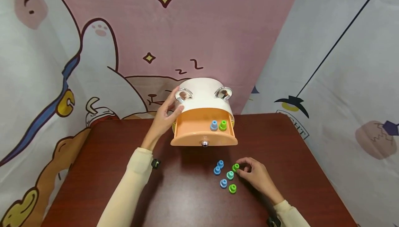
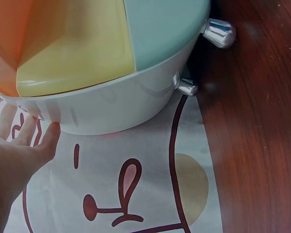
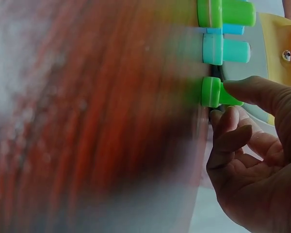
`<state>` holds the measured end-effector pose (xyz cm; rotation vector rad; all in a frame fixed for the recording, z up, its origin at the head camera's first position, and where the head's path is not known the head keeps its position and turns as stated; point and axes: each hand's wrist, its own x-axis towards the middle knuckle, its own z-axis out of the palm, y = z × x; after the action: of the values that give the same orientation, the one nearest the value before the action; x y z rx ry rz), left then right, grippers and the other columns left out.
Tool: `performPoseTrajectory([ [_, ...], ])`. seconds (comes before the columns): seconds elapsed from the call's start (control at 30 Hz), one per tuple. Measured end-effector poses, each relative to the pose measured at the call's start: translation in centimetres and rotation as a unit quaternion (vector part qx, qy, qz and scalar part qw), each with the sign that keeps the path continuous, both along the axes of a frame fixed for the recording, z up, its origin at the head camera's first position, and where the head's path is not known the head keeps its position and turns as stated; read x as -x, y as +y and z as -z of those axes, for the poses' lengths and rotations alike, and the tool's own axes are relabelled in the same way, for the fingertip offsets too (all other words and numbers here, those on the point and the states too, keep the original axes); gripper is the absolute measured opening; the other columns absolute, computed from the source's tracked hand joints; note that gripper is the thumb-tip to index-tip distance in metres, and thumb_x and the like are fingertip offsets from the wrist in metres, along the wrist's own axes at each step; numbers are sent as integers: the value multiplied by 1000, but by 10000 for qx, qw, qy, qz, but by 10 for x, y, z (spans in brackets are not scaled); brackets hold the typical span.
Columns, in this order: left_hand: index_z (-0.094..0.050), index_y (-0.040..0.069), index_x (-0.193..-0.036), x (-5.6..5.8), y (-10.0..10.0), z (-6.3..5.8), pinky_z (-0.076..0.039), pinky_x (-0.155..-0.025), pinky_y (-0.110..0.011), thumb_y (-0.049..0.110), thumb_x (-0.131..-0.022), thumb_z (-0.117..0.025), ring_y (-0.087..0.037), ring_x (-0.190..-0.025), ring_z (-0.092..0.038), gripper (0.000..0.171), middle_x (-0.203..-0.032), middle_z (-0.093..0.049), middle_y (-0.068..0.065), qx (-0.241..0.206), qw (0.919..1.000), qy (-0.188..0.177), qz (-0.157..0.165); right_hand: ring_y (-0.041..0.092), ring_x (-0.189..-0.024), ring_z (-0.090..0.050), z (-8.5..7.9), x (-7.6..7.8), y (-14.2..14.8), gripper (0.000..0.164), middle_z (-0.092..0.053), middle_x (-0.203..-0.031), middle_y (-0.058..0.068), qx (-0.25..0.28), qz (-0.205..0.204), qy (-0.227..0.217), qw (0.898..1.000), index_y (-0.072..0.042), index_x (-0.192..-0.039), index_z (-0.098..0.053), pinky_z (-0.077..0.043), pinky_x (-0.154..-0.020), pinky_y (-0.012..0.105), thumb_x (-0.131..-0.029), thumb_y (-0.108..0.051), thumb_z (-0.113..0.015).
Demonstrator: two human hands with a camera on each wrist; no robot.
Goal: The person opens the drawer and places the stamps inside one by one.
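A white round-sided toy cabinet [image 1: 204, 93] with chrome feet has its orange drawer [image 1: 187, 126] pulled out. Against the cabinet's left side rests my left hand [image 1: 166, 114], its fingers along the white wall [image 2: 111, 111]. Inside the drawer stand one blue peg [image 1: 213, 126] and one green peg [image 1: 222, 125]. On the table, my right hand [image 1: 255, 175] pinches another green peg [image 1: 235, 167] by its narrow top, thumb [image 3: 254, 92] on the near side. The fingers behind that peg are partly hidden.
Beside the right hand stand a teal peg [image 1: 230, 175], a second green peg [image 1: 232, 189] and several blue pegs [image 1: 223, 183]. A chrome knob [image 1: 204, 144] sticks out from the drawer front. Behind the brown table [image 1: 184, 199] hangs a printed cloth [image 1: 218, 23].
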<state>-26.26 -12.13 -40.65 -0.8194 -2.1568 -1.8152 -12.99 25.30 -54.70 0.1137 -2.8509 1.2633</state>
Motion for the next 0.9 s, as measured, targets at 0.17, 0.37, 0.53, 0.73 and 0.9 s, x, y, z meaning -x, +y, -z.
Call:
performPoseTrajectory([
  [0.17, -35, 10, -172, -1, -1, -1, -28, -125, -67, 3, -107, -64, -29, -160, -32, 72, -176, -34, -10, -18, 10000, -7, 3, 10, -70, -57, 1, 2, -2, 23, -61, -81, -5, -48, -11, -50, 10000, -16, -105, -80, -46, -64, 27, -88, -6, -90],
  [0.37, -35, 10, -172, -3, -3, -2, -29, -125, -64, 3, -107, -64, -28, -160, -32, 71, -176, -33, -9, 13, 10000, 45, -82, 11, -71, -57, 2, 6, -4, 19, -61, -81, -5, -40, -6, -30, 10000, -19, -102, -80, -45, -65, 27, -89, -9, -91],
  [0.53, -36, 10, -172, -2, -2, -1, -30, -125, -65, 2, -107, -64, -29, -159, -33, 71, -176, -34, -10, -20, 10000, 33, -49, 10, -66, -54, -1, 6, -5, 21, -59, -75, -6, 44, 107, 237, 9997, -19, -100, -78, -43, -61, 26, -88, -12, -93],
  [0.73, -36, 10, -172, -1, -1, 0, -31, -124, -65, 2, -107, -64, -31, -158, -35, 71, -176, -34, -10, -27, 10000, 38, -16, 9, -64, -53, -8, 7, -3, 19, -59, -72, -6, 300, 321, 550, 9975, -16, -100, -79, -42, -58, 24, -87, -11, -93],
  [0.9, -36, 10, -172, 0, 0, 1, -32, -123, -66, 3, -107, -64, -31, -158, -35, 71, -176, -34, -10, -28, 10000, 45, -13, 11, -65, -54, -23, 9, 0, 18, -59, -74, -3, 400, 400, 632, 9964, -13, -101, -79, -43, -55, 24, -88, -10, -91],
])
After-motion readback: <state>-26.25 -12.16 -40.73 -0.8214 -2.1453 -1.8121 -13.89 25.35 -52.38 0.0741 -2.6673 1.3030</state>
